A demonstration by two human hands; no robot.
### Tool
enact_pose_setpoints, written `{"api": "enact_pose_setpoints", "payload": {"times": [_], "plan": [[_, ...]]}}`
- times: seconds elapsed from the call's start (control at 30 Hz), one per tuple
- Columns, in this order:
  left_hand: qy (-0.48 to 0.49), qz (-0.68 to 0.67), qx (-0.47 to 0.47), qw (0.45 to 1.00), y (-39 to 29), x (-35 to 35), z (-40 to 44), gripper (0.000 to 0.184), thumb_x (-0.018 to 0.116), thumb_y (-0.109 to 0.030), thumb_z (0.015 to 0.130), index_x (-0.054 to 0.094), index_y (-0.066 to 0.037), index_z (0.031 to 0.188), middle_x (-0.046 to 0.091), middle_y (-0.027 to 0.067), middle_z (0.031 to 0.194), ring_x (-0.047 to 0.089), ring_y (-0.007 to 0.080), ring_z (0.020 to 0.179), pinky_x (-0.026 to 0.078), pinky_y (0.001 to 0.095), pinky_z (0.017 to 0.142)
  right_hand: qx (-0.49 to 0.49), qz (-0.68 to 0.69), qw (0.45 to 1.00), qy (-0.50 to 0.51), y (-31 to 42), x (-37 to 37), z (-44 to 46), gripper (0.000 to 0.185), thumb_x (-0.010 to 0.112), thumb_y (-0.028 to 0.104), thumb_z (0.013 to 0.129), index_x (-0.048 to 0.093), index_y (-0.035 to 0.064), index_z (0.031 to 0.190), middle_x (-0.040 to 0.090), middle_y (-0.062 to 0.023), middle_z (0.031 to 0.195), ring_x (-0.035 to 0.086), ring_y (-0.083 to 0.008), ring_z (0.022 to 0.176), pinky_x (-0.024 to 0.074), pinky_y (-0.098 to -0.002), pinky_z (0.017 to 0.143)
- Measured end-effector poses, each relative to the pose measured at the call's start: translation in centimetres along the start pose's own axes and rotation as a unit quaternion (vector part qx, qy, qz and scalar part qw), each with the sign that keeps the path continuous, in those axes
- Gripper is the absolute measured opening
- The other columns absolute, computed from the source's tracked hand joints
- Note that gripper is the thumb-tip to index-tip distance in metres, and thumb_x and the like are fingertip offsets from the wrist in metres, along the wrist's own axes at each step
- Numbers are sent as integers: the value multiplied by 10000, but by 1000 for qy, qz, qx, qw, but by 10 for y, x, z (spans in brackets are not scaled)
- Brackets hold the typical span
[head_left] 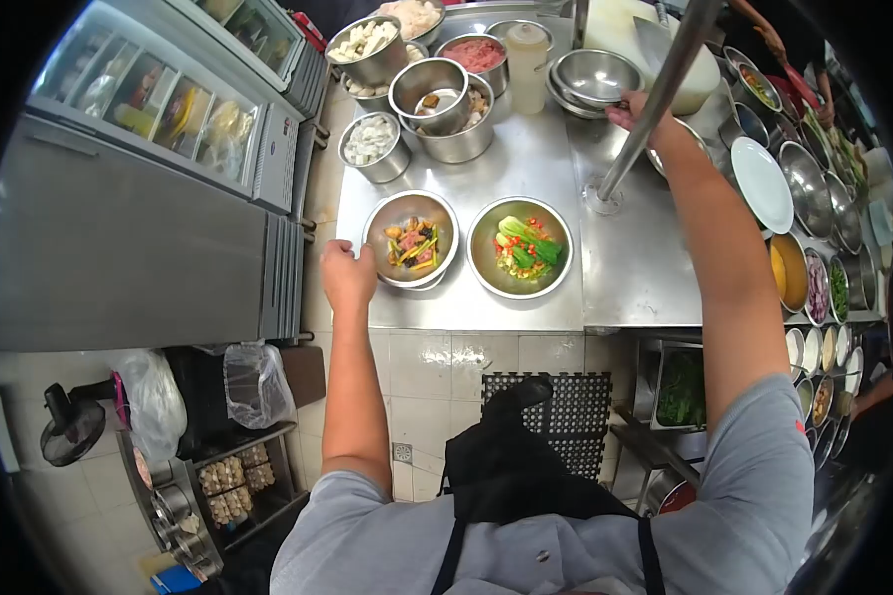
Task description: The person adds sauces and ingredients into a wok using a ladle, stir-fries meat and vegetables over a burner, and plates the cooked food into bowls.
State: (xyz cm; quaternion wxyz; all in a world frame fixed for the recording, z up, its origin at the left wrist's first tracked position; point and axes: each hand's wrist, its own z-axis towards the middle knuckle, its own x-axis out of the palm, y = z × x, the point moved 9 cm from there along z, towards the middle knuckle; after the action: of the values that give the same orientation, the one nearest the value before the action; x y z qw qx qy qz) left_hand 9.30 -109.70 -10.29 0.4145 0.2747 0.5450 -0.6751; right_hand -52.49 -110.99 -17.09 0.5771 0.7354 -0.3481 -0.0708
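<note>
My left hand (349, 278) is closed beside the left rim of a metal bowl (376, 260) holding yellow strips, dark pieces and pink meat. Its thumb is at that rim; whether the curled fingers hold anything is hidden. To the right stands a second metal bowl (482, 266) with green leafy vegetable (532, 241) and chopped red pieces. My right hand (643, 114) reaches far across the counter, past the steel post (655, 109). Its fingers are closed on the rim of a shallow metal bowl (597, 77) in a stack of such bowls.
Metal pots of cut ingredients (375, 149) and a clear plastic jug (527, 69) stand at the back. White plates (762, 185) and condiment tubs (816, 288) line the right side. A glass-topped fridge (154, 109) is on the left. Another person's arm (759, 25) shows at upper right.
</note>
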Motion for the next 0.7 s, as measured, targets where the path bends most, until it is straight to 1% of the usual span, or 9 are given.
{"api": "enact_pose_setpoints", "payload": {"times": [0.1,0.17,0.23,0.33,0.4,0.5,0.57,0.63,0.7], "plan": [[94,42,-19,994,2,22,5,268,635,-247,740,604,12,802,639,218,769,629,371,744,489,426,693,-35,-66,997,8,7,7,-43,188,587,87,909,569,-67,1014,598,-156,912,647,-276,764,584,-376,737],[108,55,1,993,-4,23,9,264,634,-250,765,610,3,839,649,254,820,627,428,800,494,474,719,-48,-150,987,-28,29,12,-102,224,562,134,944,554,-67,1042,645,-148,968,669,-230,850,579,-303,747],[100,61,22,993,-12,20,18,284,616,-261,771,600,19,814,636,268,810,621,427,778,485,471,710,-96,-71,991,-55,34,-12,-151,197,565,138,936,590,-47,998,661,-135,938,655,-194,809,556,-303,725],[202,-138,-1,970,7,29,40,302,596,-242,813,608,54,868,634,177,786,590,203,763,463,369,701,-166,-75,978,-97,28,-71,-278,208,549,151,934,608,-33,1010,689,-129,889,662,-164,793,532,-279,711],[275,-236,-5,932,-72,-20,11,343,623,-201,842,622,47,1079,679,103,970,627,165,833,486,313,747,-80,-140,970,-180,-6,-112,-403,155,553,148,933,567,-4,900,672,-164,1008,661,-174,755,547,-288,672],[397,-304,43,865,-159,-54,-33,314,597,-107,862,587,33,1143,669,95,982,640,161,853,490,259,715,7,-147,963,-225,-94,-167,-591,90,578,68,913,568,4,851,680,-150,919,648,-128,643,535,-254,568],[490,-288,112,815,-227,-44,-81,292,569,-94,878,568,32,1141,638,89,995,632,151,866,513,274,699,52,-132,917,-372,-141,-205,-736,203,653,211,874,603,23,815,671,-109,746,638,-170,610,514,-316,573],[642,-308,176,679,-287,6,-159,324,569,-108,883,537,9,1184,620,106,1104,624,212,972,523,332,804,194,-464,756,-418,-164,-202,-870,189,648,231,831,610,48,857,670,-139,830,657,-279,755,524,-401,681],[762,-242,191,570,-340,45,-280,342,565,-120,893,526,13,1206,615,114,1122,617,215,997,516,354,849,299,-428,631,-574,-180,-207,-1014,252,621,254,808,595,32,924,634,-185,898,616,-383,838,507,-438,770]]}}
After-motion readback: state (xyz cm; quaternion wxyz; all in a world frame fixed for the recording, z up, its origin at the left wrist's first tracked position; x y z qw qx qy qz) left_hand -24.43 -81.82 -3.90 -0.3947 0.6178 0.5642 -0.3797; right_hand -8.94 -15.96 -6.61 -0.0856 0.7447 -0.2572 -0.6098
